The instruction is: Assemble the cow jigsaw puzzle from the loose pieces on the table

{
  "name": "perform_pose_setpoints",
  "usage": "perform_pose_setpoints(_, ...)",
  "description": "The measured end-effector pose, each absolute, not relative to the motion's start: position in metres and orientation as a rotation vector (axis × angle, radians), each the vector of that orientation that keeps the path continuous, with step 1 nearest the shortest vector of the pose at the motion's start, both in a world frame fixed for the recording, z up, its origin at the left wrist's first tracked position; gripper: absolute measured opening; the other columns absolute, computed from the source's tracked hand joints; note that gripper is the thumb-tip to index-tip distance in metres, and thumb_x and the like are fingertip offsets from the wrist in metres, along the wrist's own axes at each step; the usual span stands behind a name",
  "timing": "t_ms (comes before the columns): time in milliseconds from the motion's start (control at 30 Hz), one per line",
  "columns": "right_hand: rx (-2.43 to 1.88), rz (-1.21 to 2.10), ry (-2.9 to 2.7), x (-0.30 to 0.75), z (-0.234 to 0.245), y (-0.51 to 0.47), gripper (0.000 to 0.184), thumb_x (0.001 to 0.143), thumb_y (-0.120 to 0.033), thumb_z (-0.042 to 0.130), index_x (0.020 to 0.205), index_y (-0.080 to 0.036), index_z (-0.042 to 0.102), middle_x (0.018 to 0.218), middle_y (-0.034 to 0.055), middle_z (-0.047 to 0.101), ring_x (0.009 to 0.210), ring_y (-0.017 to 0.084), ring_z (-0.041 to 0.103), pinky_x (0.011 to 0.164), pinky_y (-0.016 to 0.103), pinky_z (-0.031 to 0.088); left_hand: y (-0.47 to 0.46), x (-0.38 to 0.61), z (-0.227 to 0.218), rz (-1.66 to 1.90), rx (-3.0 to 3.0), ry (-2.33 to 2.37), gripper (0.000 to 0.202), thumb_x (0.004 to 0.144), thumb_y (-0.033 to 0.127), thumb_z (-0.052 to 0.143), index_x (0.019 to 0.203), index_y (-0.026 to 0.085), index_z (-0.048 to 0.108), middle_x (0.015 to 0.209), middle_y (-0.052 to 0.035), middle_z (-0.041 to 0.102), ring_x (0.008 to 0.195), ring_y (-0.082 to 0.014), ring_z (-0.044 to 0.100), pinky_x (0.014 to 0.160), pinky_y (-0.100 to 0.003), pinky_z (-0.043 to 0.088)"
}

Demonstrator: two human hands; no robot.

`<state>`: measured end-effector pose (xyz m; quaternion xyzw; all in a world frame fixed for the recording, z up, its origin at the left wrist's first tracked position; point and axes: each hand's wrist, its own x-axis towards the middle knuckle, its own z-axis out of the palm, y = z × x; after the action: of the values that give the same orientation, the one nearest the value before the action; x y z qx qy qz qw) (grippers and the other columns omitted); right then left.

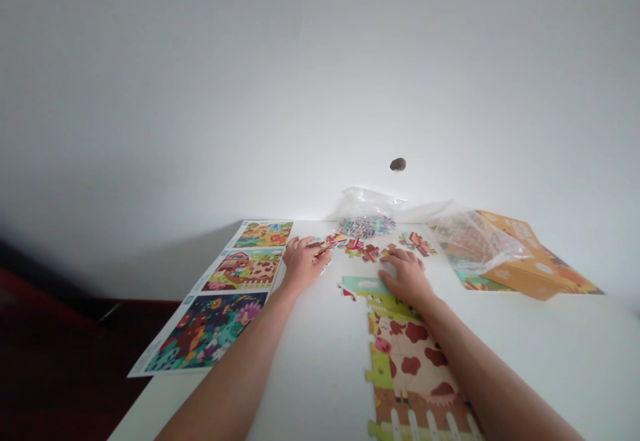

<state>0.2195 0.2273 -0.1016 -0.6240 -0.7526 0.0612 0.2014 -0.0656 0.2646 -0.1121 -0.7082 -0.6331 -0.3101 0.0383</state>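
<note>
My left hand [301,264] is at the far side of the white table, its thumb and fingers closed on a reddish jigsaw puzzle piece [324,253]. My right hand [407,275] lies palm down over the top right corner of a partly joined cow puzzle [413,351], fingers stretched out and apart. Its fingertips reach towards loose puzzle pieces [371,253]. A small loose piece [348,292] lies by the puzzle's upper left edge. My right forearm covers part of the puzzle's right side.
A printed sheet [200,287] with three pictures lies at the left. Against the wall stands a clear bag [367,217] full of small pieces. To the right, another plastic bag [480,241] rests on an orange box [533,254]. The wall has a hole [398,164].
</note>
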Motion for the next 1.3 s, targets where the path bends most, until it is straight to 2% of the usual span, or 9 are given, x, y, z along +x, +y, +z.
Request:
perform_pose_setpoints(200,-1.751,0.173,-2.098,0.22,-0.102,0.228,0.034,0.089,-0.04,0.058,0.12,-0.03,0.068,0.137,0.0067,0.055,0.124,0.031,0.046,0.102,0.05,0.034,0.268,-0.071,-0.112,-1.092,-2.064,-1.983,0.028,0.093,0.041,0.055,0.087,0.026,0.079,0.122,-0.0069,0.066,0.123,-0.0302,0.049,0.107,-0.051,0.035)
perform_pose_setpoints(433,-1.74,0.164,-2.102,0.22,-0.103,0.227,0.034,0.089,-0.041,0.058,0.12,-0.03,0.067,0.137,0.0057,0.056,0.124,0.031,0.046,0.103,0.051,0.034,0.274,-0.077,-0.114,-1.257,-1.983,-1.807,0.025,0.091,0.038,0.059,0.081,0.024,0.078,0.11,-0.0071,0.069,0.111,-0.0274,0.055,0.103,-0.048,0.039)
perform_pose_setpoints(600,-1.734,0.158,-2.096,0.22,-0.102,0.227,0.034,0.088,-0.04,0.058,0.119,-0.03,0.068,0.137,0.0053,0.057,0.124,0.031,0.047,0.103,0.049,0.034,0.265,-0.07,-0.106,-1.217,-2.224,-1.633,0.015,0.085,0.026,0.064,0.08,0.028,0.078,0.111,-0.0042,0.067,0.113,-0.025,0.055,0.105,-0.047,0.035)
perform_pose_setpoints(800,-1.766,0.126,-2.037,0.218,-0.099,0.227,0.03,0.09,-0.034,0.053,0.114,-0.029,0.072,0.137,0.0043,0.058,0.126,0.028,0.047,0.108,0.047,0.03,0.254,-0.061,-0.103,-1.01,-2.457,-1.594,0.028,0.079,0.014,0.062,0.085,0.035,0.079,0.123,0.0007,0.064,0.117,-0.026,0.048,0.104,-0.045,0.034)
perform_pose_setpoints(933,-1.985,-0.012,-1.759,0.219,-0.094,0.226,0.042,0.088,-0.03,0.05,0.128,-0.027,0.064,0.141,0.0082,0.054,0.131,0.032,0.043,0.11,0.055,0.024,0.256,-0.063,-0.106,-0.959,-2.348,-1.777,0.026,0.08,0.018,0.063,0.094,0.035,0.078,0.117,-0.0019,0.066,0.115,-0.0279,0.047,0.102,-0.047,0.035)
perform_pose_setpoints(1033,-2.066,0.04,-1.759,0.221,-0.092,0.226,0.039,0.087,-0.029,0.049,0.121,-0.025,0.068,0.132,0.0097,0.061,0.126,0.035,0.046,0.108,0.061,0.023,0.258,-0.064,-0.107,-0.952,-2.264,-1.906,0.023,0.079,0.024,0.068,0.098,0.033,0.077,0.116,-0.0037,0.067,0.116,-0.0303,0.046,0.1,-0.048,0.037)
perform_pose_setpoints(1133,-1.969,0.134,-1.906,0.221,-0.092,0.226,0.04,0.087,-0.03,0.05,0.122,-0.028,0.067,0.131,0.0057,0.063,0.123,0.034,0.049,0.108,0.058,0.026,0.257,-0.063,-0.107,-0.941,-2.261,-1.941,0.023,0.078,0.025,0.071,0.099,0.033,0.077,0.118,-0.004,0.066,0.118,-0.0314,0.045,0.099,-0.049,0.037)
perform_pose_setpoints(1300,-1.732,0.209,-2.171,0.218,-0.096,0.227,0.042,0.089,-0.035,0.051,0.129,-0.032,0.063,0.143,0.0,0.056,0.128,0.032,0.046,0.109,0.056,0.028,0.256,-0.063,-0.107,-0.932,-2.296,-1.93,0.012,0.081,0.029,0.07,0.087,0.034,0.079,0.12,-0.0036,0.065,0.118,-0.0312,0.045,0.101,-0.051,0.036)
